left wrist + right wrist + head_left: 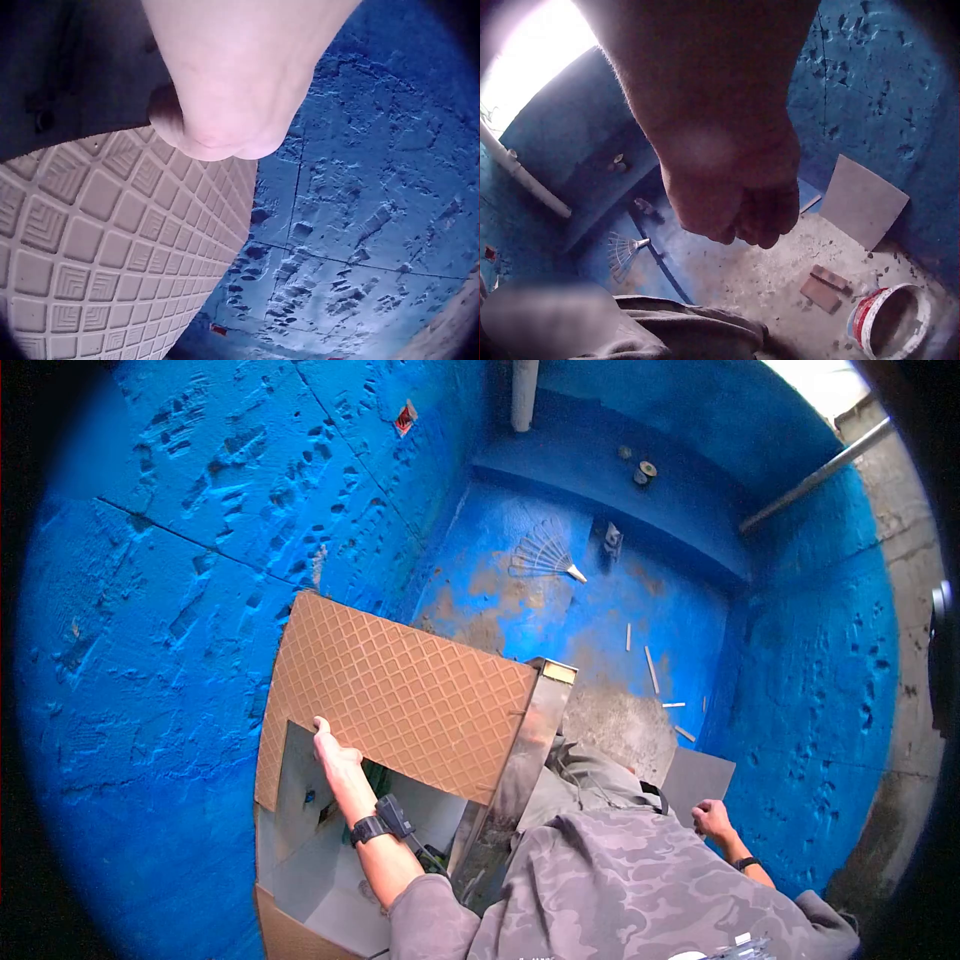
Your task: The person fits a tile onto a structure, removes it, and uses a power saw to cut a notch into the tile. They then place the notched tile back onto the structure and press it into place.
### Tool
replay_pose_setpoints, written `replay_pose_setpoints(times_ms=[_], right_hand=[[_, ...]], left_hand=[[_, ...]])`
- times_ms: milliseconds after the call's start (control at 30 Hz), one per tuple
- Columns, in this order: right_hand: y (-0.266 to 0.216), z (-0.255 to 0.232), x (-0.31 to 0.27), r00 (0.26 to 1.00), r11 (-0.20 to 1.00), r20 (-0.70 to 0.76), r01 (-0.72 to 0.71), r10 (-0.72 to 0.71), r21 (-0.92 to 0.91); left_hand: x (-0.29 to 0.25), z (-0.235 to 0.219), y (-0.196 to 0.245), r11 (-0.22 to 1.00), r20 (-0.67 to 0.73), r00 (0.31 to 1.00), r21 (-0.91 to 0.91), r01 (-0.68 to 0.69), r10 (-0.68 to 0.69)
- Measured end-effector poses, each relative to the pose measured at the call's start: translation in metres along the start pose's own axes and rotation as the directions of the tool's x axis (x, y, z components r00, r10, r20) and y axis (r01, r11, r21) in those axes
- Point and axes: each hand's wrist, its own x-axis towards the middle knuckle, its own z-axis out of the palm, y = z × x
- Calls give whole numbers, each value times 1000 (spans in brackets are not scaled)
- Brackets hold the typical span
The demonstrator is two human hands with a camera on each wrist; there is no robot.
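Note:
In the head view, a brown tile-like sheet with a raised diamond pattern lies over a counter frame, with a cut-out at its near side. My left hand is at the inner corner of that cut-out, overlapping the sheet's edge. In the left wrist view, the back of the left hand hides most of its fingers, so I cannot tell whether they grip the sheet. Away at my right side hangs my right hand, fingers loosely curled. Seen from the right wrist, that hand shows nothing in it.
Blue rough walls surround the space. A fan rake and several thin strips lie on the stained floor. A grey square panel leans by the wall. Bricks and a white-red bucket are on the floor at right.

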Motion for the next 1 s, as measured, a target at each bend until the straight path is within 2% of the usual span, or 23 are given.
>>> replay_pose_setpoints(times_ms=[133,200,367,533,733,800,833,867,933,1000], right_hand=[[-17,-3,-5,1000,1000,20,-18,18,10],[-22,-5,-7,999,1000,23,-24,24,2],[-27,-5,-7,998,998,5,-67,67,-9],[-22,-5,0,999,998,20,-43,44,-43],[-43,-5,3,999,998,32,-9,11,-66],[-57,-7,5,1000,997,22,1,1,-74],[-64,-6,7,1000,997,13,11,-10,-82],[-74,-10,11,999,995,41,21,-17,-98],[-97,-17,23,987,965,35,160,-156,-209],[-133,-30,37,975,950,46,223,-219,-216]], left_hand=[[21,-1,-6,999,16,1000,36,4,-4],[24,2,-8,993,133,991,-119,-10,26],[32,4,-10,992,140,989,-123,-25,43],[28,5,-9,990,108,994,-143,-6,22],[6,4,-5,984,100,993,-172,-39,57],[1,1,-6,972,212,967,-217,-94,141],[-2,5,-8,966,98,992,-256,-48,75],[-5,-5,-14,915,426,894,-400,47,140],[-20,-8,-34,932,440,884,-362,10,161],[-15,-20,-77,946,530,830,-324,10,172]])
